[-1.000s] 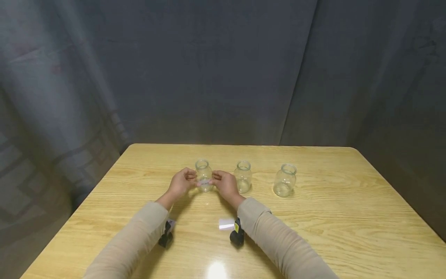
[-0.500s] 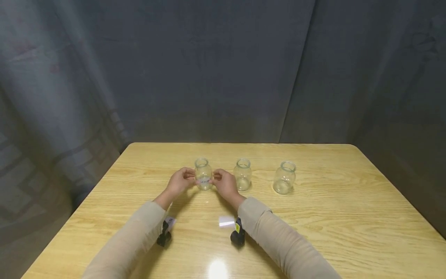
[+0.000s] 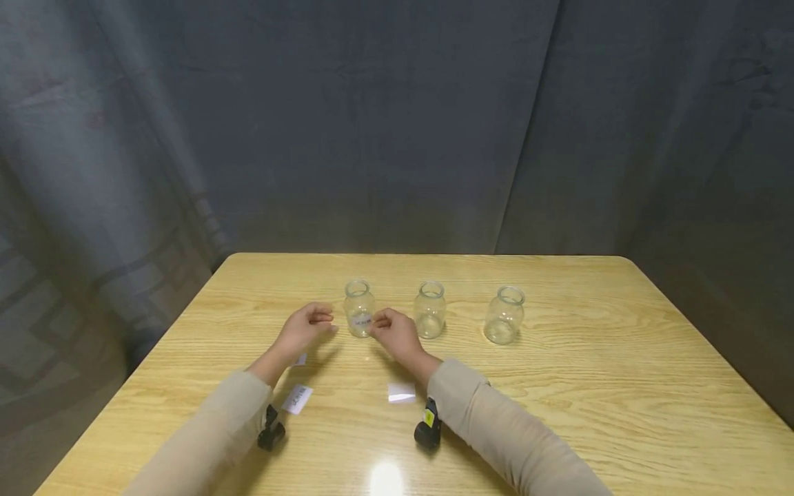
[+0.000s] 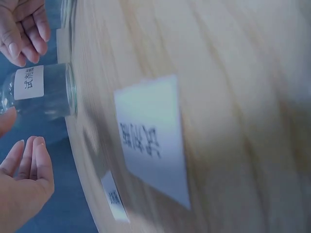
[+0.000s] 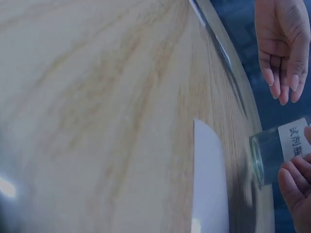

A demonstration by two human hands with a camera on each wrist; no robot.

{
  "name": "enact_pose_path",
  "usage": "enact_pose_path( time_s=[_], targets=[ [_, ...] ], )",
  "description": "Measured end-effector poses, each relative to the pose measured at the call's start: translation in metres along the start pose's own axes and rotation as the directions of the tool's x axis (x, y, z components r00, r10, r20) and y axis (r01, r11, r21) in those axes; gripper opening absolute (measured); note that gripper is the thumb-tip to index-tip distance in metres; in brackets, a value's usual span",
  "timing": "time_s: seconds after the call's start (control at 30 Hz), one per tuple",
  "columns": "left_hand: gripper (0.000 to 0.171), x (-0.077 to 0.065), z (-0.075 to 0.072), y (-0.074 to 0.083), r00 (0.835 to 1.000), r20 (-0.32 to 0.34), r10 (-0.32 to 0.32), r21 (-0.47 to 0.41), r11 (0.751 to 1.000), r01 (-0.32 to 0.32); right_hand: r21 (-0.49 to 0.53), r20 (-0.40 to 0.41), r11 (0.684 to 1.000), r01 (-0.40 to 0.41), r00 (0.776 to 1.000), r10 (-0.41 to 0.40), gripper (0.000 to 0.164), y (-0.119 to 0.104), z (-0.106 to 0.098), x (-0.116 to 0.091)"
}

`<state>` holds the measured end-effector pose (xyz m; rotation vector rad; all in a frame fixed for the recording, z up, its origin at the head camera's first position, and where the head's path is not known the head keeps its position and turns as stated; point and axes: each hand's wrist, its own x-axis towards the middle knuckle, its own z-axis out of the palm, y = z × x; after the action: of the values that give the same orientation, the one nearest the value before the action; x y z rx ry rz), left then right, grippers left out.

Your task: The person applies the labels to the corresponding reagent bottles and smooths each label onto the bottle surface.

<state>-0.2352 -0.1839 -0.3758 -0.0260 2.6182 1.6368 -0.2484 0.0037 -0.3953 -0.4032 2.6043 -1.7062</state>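
A glass jar (image 3: 356, 303) stands upright on the wooden table, the leftmost of 3 in a row. On its front is a white label (image 5: 293, 139) with dark handwritten characters. My left hand (image 3: 304, 331) is off the jar's left side, its fingers loosely bent and holding nothing. At the jar's right side, my right hand (image 3: 397, 336) has its fingertips close to the label's edge; whether they touch cannot be told. The left wrist view shows both hands, the left hand (image 4: 26, 189) below the jar (image 4: 53, 92) and the right hand (image 4: 26, 29) above it.
Two more glass jars, a middle one (image 3: 430, 317) and a right one (image 3: 504, 320), stand to the right. A written card (image 3: 298, 399) and a partly hidden card (image 3: 300, 359) lie near my left forearm. A shiny card (image 3: 402, 393) lies by my right wrist.
My left hand has drawn away from the jar, left and toward me, uncovering cards beneath the forearm. My right fingers have come off the label's front to its right edge. The jars stay put.
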Motion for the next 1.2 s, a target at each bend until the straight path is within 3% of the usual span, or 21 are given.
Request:
enact_pose_path(
  time_s=[0.4, 1.0, 1.2],
  targets=[
    [0.037, -0.012, -0.012, -0.007, 1.0, -0.007, -0.013, 0.051, 0.999, 0.013, 0.099, 0.042, 0.995, 0.003, 0.999, -0.007, 0.02, -0.004, 0.011, -0.005],
    [0.038, -0.019, -0.025, -0.012, 1.0, -0.01, -0.017, 0.059, 0.998, 0.018, 0.079, 0.163, 0.995, 0.054, 0.984, -0.066, 0.029, -0.016, 0.031, -0.006],
    [0.038, -0.02, -0.033, -0.021, 1.0, 0.025, -0.002, 0.082, 0.997, 0.0, 0.099, 0.197, 0.994, 0.039, 0.979, -0.058, 0.03, -0.018, 0.038, -0.004]
  ],
)
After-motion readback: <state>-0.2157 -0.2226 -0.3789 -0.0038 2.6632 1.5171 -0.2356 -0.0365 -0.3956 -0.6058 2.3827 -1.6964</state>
